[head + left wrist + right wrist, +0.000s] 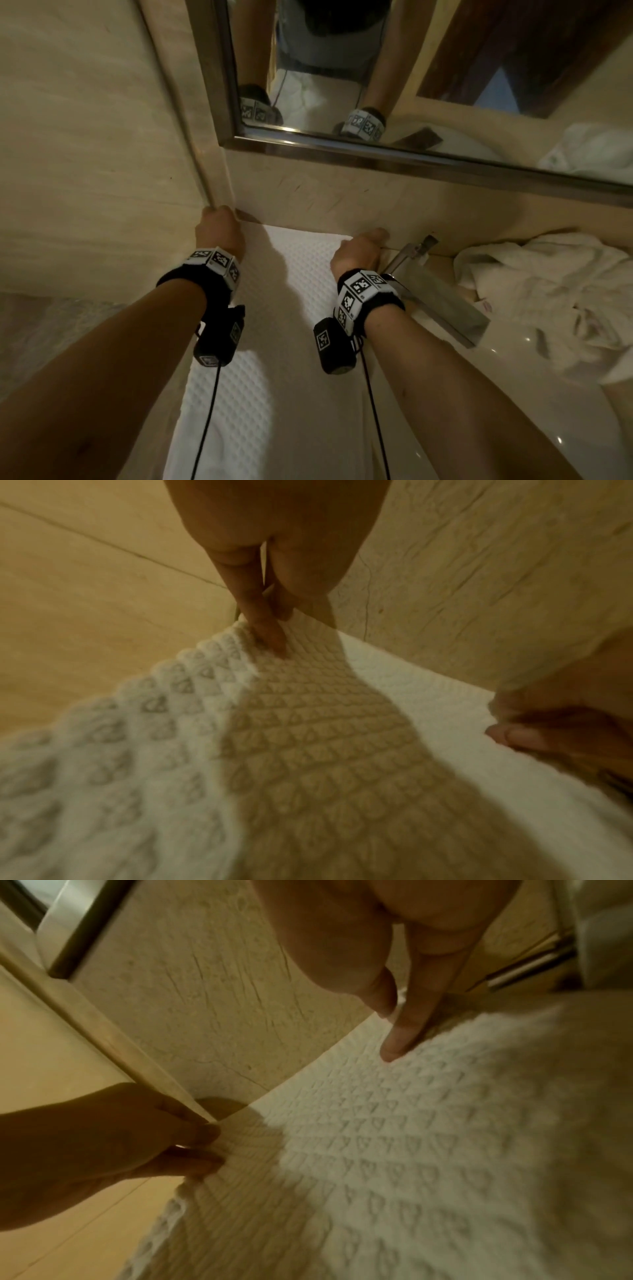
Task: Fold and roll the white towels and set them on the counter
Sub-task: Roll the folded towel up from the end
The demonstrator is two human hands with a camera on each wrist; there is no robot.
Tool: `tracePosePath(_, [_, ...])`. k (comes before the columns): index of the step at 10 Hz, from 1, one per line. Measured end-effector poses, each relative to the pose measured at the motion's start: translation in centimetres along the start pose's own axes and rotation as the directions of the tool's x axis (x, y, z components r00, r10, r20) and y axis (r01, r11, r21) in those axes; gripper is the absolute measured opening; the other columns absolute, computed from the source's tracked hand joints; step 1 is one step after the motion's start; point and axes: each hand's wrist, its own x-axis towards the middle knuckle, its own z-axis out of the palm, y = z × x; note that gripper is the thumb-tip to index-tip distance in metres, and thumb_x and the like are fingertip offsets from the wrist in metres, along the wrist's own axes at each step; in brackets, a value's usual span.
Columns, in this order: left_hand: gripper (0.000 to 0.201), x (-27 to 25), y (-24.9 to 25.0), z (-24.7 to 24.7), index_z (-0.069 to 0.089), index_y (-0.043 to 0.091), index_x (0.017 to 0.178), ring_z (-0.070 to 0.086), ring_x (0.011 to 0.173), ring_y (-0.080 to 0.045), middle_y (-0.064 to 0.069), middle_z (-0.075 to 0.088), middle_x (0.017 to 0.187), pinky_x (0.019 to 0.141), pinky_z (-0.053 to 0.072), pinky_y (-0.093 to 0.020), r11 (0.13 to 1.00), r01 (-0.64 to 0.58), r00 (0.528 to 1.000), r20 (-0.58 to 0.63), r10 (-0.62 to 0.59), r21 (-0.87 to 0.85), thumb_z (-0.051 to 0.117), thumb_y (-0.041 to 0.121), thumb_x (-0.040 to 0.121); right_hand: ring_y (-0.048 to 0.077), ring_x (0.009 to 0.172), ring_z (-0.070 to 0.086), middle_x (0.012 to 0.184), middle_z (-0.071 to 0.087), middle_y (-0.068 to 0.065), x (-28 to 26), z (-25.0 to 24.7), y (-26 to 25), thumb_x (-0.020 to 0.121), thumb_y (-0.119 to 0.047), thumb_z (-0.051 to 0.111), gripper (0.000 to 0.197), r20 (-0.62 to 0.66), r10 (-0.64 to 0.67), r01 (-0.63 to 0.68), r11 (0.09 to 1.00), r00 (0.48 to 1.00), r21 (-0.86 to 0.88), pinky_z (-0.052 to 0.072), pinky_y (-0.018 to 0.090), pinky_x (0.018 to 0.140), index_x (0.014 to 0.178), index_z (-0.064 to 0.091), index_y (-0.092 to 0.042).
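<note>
A white waffle-weave towel (294, 274) lies as a long strip on the beige counter, running from the back wall toward me. My left hand (215, 219) pinches its far left corner in the angle of the two walls; the left wrist view shows thumb and fingers (270, 631) closed on the cloth (308, 750). At the far right corner, close to the back wall, my right hand (359, 245) pinches the towel between thumb and forefinger (397, 1039). The weave (411, 1150) is blurred in both wrist views.
A square metal faucet (435, 298) stands just right of my right wrist, over a glossy basin (513, 377). Crumpled white towels (541, 301) are heaped at the right. A framed mirror (376, 150) hangs above the back wall. A tiled wall (85, 137) bounds the left.
</note>
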Motion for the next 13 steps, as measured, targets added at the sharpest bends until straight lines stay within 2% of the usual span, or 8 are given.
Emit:
tracePosePath(1, [0.034, -0.4, 0.1, 0.3, 0.044, -0.002, 0.125, 0.05, 0.109, -0.044, -0.025, 0.039, 0.131, 0.095, 0.04, -0.045, 0.991, 0.001, 1.0, 0.001, -0.001, -0.135, 0.05, 0.007, 0.093, 0.036, 0.127, 0.045, 0.142, 0.039, 0.024, -0.8, -0.1, -0.3, 0.098, -0.009, 0.047, 0.07, 0.001, 0.053, -0.053, 0.992, 0.999, 0.119, 0.039, 0.037, 0.1, 0.148, 0.001, 0.007])
tracePosePath(2, [0.049, -2.1, -0.2, 1.0, 0.037, -0.001, 0.129, 0.047, 0.113, -0.043, -0.023, 0.031, 0.134, 0.1, 0.039, -0.041, 0.975, -0.083, 0.996, 0.002, 0.086, -0.206, 0.06, 0.006, 0.086, 0.035, 0.13, 0.04, 0.144, 0.034, 0.022, -1.8, 0.0, -0.3, 0.094, -0.007, 0.049, 0.068, 0.012, -0.001, 0.0, 0.996, 1.0, 0.093, 0.036, 0.037, 0.103, 0.148, 0.008, 0.002])
tracePosePath(3, [0.061, -4.5, -0.9, 1.3, 0.034, 0.002, 0.137, 0.034, 0.13, -0.038, -0.022, 0.027, 0.141, 0.11, 0.03, -0.039, 0.98, -0.16, 0.985, 0.046, 0.166, -0.118, 0.064, 0.018, 0.085, 0.032, 0.131, 0.036, 0.147, 0.025, 0.016, -3.6, 0.2, 0.3, 0.09, -0.005, 0.051, 0.063, 0.101, -0.109, 0.104, 0.993, 0.989, 0.054, 0.035, 0.04, 0.109, 0.145, 0.021, -0.006])
tracePosePath(4, [0.059, -7.1, -1.6, 0.9, 0.037, 0.009, 0.141, 0.019, 0.14, -0.032, -0.015, 0.018, 0.152, 0.115, 0.02, -0.036, 0.984, -0.177, 0.971, 0.167, 0.173, 0.008, 0.059, 0.028, 0.09, 0.031, 0.13, 0.038, 0.145, 0.03, 0.01, -5.3, 0.0, 1.4, 0.09, -0.007, 0.048, 0.051, 0.219, -0.186, 0.206, 0.976, 0.958, -0.07, 0.037, 0.042, 0.108, 0.138, 0.037, -0.016])
tracePosePath(6, [0.051, -13.5, -4.6, 0.2, 0.046, 0.023, 0.137, 0.023, 0.139, -0.029, -0.01, 0.025, 0.152, 0.114, 0.023, -0.036, 0.989, -0.144, 0.94, 0.316, 0.125, 0.035, 0.059, 0.027, 0.088, 0.03, 0.124, 0.045, 0.138, 0.039, 0.012, -10.0, -0.9, 4.9, 0.09, -0.007, 0.049, 0.04, 0.361, -0.226, 0.308, 0.932, 0.905, -0.189, 0.042, 0.033, 0.1, 0.13, 0.049, -0.011])
tracePosePath(10, [0.056, -27.3, -11.3, 0.6, 0.041, 0.022, 0.138, 0.046, 0.121, -0.033, -0.015, 0.04, 0.133, 0.099, 0.043, -0.038, 0.998, -0.037, 0.949, 0.315, 0.017, 0.057, 0.061, 0.023, 0.085, 0.029, 0.123, 0.04, 0.134, 0.036, 0.014, -20.3, -2.0, 12.6, 0.089, -0.008, 0.053, 0.035, 0.318, -0.211, 0.309, 0.902, 0.924, -0.301, 0.043, 0.035, 0.101, 0.124, 0.053, -0.009])
tracePosePath(11, [0.061, -30.6, -12.6, 1.2, 0.034, 0.018, 0.141, 0.048, 0.12, -0.036, -0.017, 0.038, 0.134, 0.096, 0.044, -0.039, 0.999, -0.034, 0.941, 0.338, 0.021, 0.031, 0.061, 0.021, 0.086, 0.03, 0.121, 0.043, 0.132, 0.036, 0.015, -23.9, -2.0, 15.9, 0.087, -0.005, 0.053, 0.034, 0.263, -0.193, 0.256, 0.94, 0.945, -0.228, 0.044, 0.036, 0.101, 0.121, 0.053, -0.005])
tracePosePath(13, [0.067, -38.2, -16.7, 3.9, 0.019, -0.004, 0.143, 0.041, 0.127, -0.039, -0.026, 0.035, 0.14, 0.103, 0.035, -0.04, 0.99, 0.055, 0.973, 0.228, -0.024, -0.127, 0.054, 0.024, 0.092, 0.033, 0.119, 0.05, 0.132, 0.048, 0.017, -31.1, -2.4, 22.6, 0.092, -0.026, 0.061, 0.048, 0.053, -0.097, 0.103, 0.985, 0.994, -0.136, 0.042, 0.033, 0.094, 0.131, 0.044, -0.002])
